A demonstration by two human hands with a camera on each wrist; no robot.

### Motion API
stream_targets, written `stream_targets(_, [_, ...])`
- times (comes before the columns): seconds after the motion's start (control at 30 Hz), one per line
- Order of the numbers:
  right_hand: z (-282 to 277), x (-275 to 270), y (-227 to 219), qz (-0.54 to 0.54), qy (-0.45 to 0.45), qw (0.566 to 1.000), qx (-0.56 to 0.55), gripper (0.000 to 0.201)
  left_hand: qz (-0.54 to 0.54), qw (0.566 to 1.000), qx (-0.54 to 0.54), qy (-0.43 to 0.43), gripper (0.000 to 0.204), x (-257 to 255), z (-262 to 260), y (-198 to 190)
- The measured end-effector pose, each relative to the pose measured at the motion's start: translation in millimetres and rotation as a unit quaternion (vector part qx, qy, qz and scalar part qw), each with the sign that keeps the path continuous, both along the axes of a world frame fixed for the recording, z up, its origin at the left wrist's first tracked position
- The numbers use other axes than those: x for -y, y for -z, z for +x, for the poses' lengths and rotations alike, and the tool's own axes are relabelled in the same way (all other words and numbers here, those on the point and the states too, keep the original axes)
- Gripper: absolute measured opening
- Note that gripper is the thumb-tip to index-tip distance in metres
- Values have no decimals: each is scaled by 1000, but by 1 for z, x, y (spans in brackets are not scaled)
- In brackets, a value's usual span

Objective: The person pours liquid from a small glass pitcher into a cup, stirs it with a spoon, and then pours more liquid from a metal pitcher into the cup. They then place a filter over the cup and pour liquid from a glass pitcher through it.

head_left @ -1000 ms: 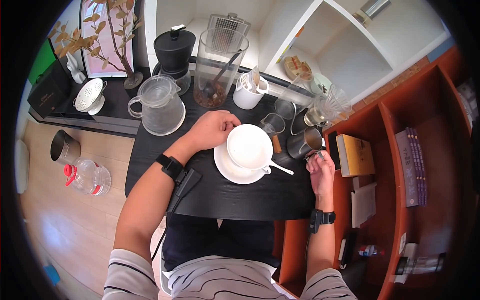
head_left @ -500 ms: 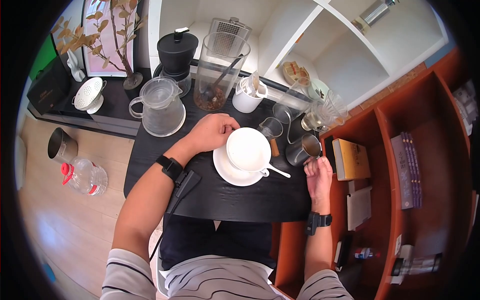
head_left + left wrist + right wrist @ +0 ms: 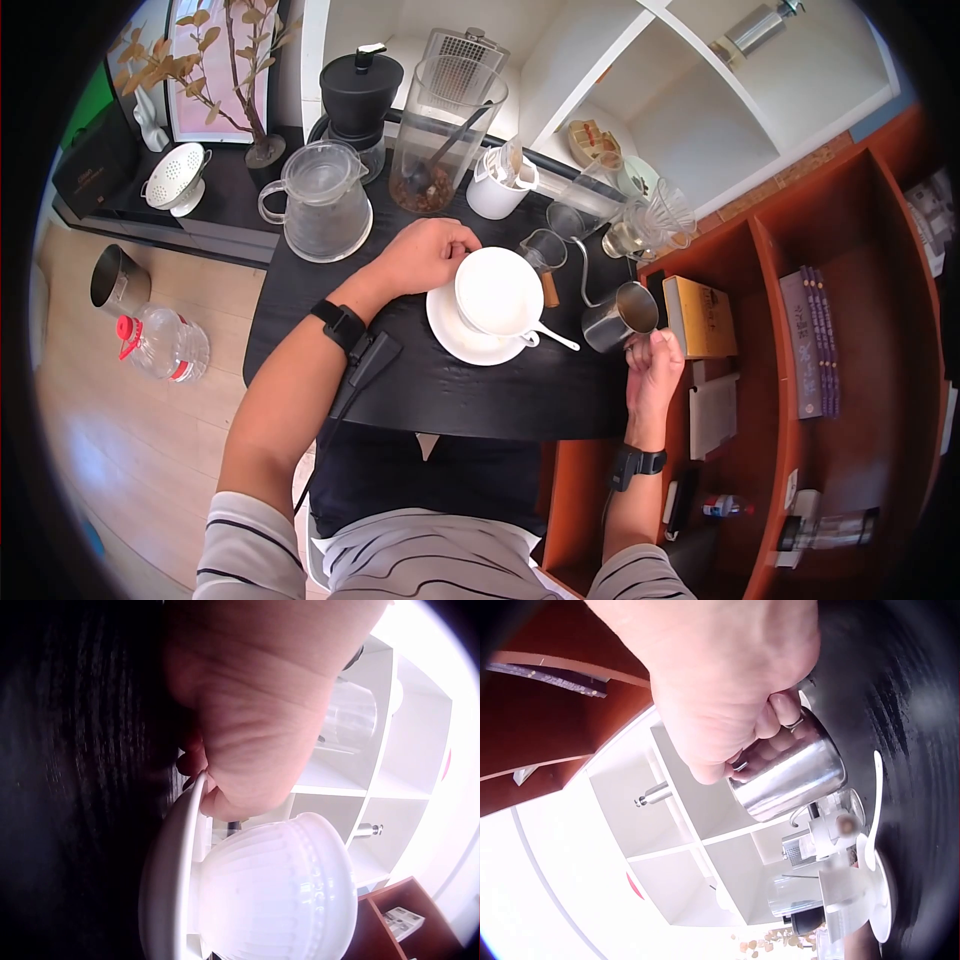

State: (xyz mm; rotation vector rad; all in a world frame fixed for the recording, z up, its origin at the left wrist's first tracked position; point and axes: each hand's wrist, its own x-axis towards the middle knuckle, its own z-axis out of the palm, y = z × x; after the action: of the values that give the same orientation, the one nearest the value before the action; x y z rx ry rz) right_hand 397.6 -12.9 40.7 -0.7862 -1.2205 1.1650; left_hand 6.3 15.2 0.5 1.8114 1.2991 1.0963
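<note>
My left hand point(image 3: 433, 255) pinches the edge of a white saucer point(image 3: 447, 334); in the left wrist view its thumb is over the rim and its fingers curl beneath. On the saucer stands a white cup point(image 3: 281, 889) with a ribbed outside, and a white spoon point(image 3: 558, 336) sticks out beside its handle. To the right, a steel gooseneck pouring pot point(image 3: 799, 769) is held by its handle in my right hand point(image 3: 655, 365), the thumb on top and fingers curled. The pot's thin spout points away from me. The handle is mostly hidden by my fingers.
Behind the saucer stand a glass carafe point(image 3: 325, 210), a black grinder point(image 3: 360, 95), a tall clear container point(image 3: 440, 140) and a white mug point(image 3: 497, 192). A small glass pitcher point(image 3: 545, 250) and a glass dripper point(image 3: 668, 215) are farther right. A brown shelf point(image 3: 770, 260) borders the table's right side.
My right hand has closed round the pot's handle and brought the pot slightly toward me and to the right. My left hand stays at the saucer's edge.
</note>
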Motion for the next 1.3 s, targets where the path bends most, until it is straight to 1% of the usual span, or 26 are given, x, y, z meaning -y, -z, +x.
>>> stream_targets(0.07, [0, 7, -11, 1, 28, 999, 30, 28, 0, 1000, 4, 2, 15, 1, 0, -1])
stream_targets(0.2, [-4, 13, -26, 13, 56, 997, 55, 30, -4, 1000, 6, 0, 14, 1, 0, -1])
stream_targets(0.33, [-2, 14, -35, 10, 50, 998, 47, 31, -9, 1000, 13, -2, 14, 1, 0, -1])
stream_targets(0.4, [-4, 16, -42, 6, 68, 994, 91, 31, -9, 1000, 24, 0, 14, 1, 0, 1])
stream_targets(0.5, [-10, 20, -51, -8, 82, 990, 112, 30, 12, 1000, 7, -3, 16, 0, 0, 2])
stream_targets(0.7, [-13, 22, -63, 0, 81, 987, 136, 30, 4, 1000, 12, -6, 16, 0, 0, 0])
stream_targets(0.8, [-21, 24, -72, 9, 77, 989, 128, 30, -3, 1000, 4, -2, 14, 1, 0, -1])
stream_targets(0.83, [-20, 24, -72, 9, 76, 989, 128, 30, -8, 1000, 6, -1, 14, 1, 1, -1])
stream_targets(0.9, [-13, 21, -75, 12, 84, 981, 174, 30, -13, 1000, 10, 0, 14, 1, 1, -1])
stream_targets(1.3, [-10, 12, -93, 14, 90, 977, 194, 34, -9, 1000, 2, -1, 13, 1, 0, -2])
